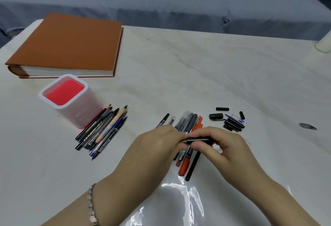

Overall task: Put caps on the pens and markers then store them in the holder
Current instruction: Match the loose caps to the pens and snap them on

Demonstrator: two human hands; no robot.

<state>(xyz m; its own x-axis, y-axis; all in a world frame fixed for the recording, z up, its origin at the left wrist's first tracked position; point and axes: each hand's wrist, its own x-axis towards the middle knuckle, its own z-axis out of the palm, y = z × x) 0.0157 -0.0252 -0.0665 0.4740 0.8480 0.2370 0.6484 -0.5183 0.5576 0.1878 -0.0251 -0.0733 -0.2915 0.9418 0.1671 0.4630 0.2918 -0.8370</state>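
Pens (pixel 102 132) lie heaped just right of the holder (pixel 81 116), which looks empty; loose caps (pixel 232 121) sit farther right. Left hand (pixel 161 141) and right hand (pixel 221 146) both pinch one black pen (pixel 198 139).

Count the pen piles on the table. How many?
2. Left pile beside the holder; right pile partly under the left hand and right hand.

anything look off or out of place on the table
Nothing looks spilled or broken. Only oddity: a small dark flat scrap lies alone at far right, apart from the loose black caps, too blurred to identify. The white plastic holder with red inside stands upright, empty.
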